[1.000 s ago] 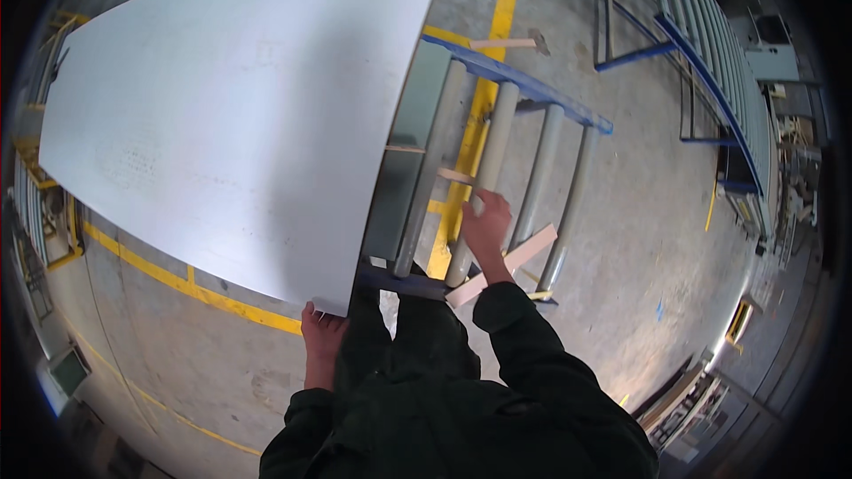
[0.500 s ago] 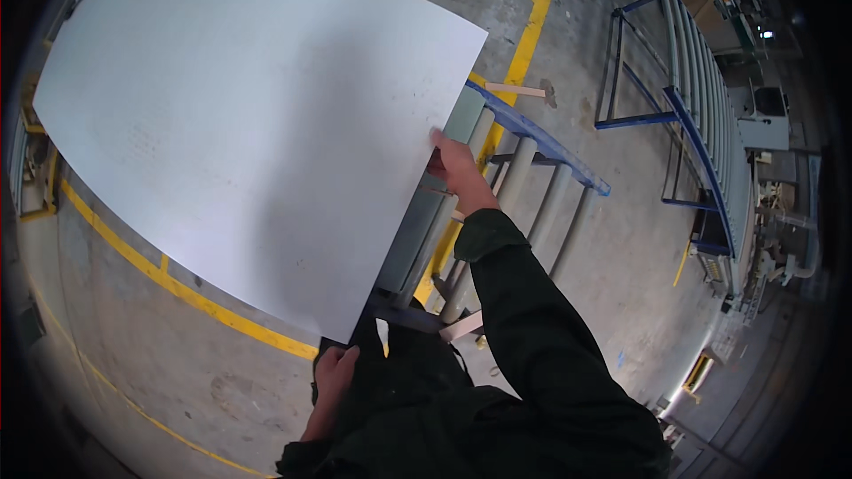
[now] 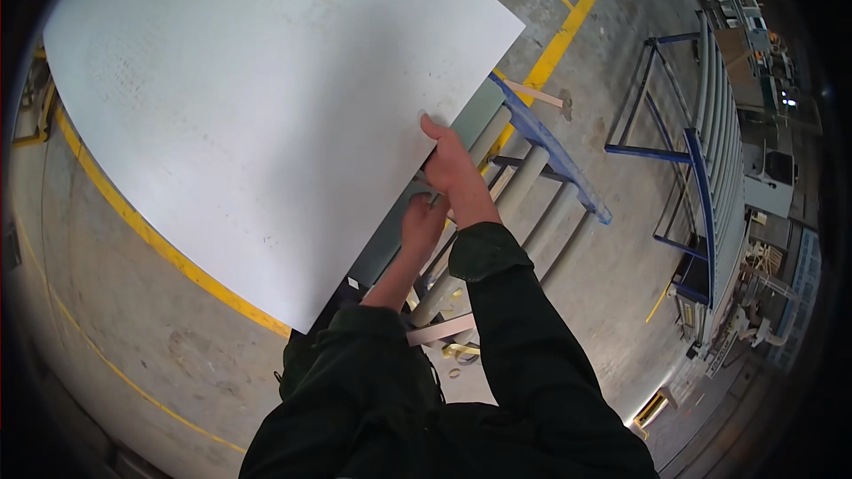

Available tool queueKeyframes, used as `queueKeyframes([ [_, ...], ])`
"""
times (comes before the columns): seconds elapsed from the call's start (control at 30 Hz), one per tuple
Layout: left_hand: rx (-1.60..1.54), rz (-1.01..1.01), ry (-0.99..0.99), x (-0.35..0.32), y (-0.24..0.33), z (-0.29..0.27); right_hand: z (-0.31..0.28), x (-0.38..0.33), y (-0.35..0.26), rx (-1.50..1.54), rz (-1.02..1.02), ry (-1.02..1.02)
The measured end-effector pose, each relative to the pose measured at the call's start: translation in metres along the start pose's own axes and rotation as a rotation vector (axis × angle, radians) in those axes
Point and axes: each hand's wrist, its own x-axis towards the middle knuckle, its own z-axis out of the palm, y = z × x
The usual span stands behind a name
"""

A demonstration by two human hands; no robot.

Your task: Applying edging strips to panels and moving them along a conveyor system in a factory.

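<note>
A large white flat panel [image 3: 257, 115] fills the upper left of the view, tilted up above the floor. My right hand [image 3: 450, 164] grips its right edge, thumb on the top face. My left hand [image 3: 422, 222] sits just below, fingers closed on the same edge. Both sleeves are dark green. Under the panel's right side stands a blue-framed roller stand [image 3: 550, 164] with pale rollers, partly hidden by the panel and my arms.
Yellow lines [image 3: 160, 239] cross the concrete floor. A second blue roller conveyor [image 3: 701, 151] runs along the right. A pale wooden strip [image 3: 439, 330] lies near my body. Machinery and clutter stand at the far right edge.
The panel has swung higher and closer to the camera. My left hand left the panel's lower edge and came up beside my right hand on the right edge.
</note>
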Motion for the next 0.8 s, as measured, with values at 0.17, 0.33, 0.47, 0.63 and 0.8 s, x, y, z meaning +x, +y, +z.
queueKeyframes([
  [0.17, -0.578, -0.283, 0.058, 0.034, -0.004, 0.008, 0.013, -0.003, 0.003, 0.101, 0.030, -0.076],
  [0.33, -0.643, -0.001, 0.136, 0.036, -0.026, 0.020, 0.011, -0.006, 0.001, 0.130, -0.044, -0.112],
  [0.47, -0.596, 0.005, 0.208, 0.044, -0.040, 0.014, 0.023, -0.012, 0.004, 0.139, -0.059, -0.145],
  [0.63, -0.579, -0.053, 0.195, 0.044, -0.038, 0.012, 0.019, -0.007, 0.006, 0.140, -0.120, -0.121],
  [0.8, -0.421, -0.122, 0.151, 0.032, -0.036, 0.001, 0.005, 0.005, 0.007, 0.145, -0.120, -0.168],
])
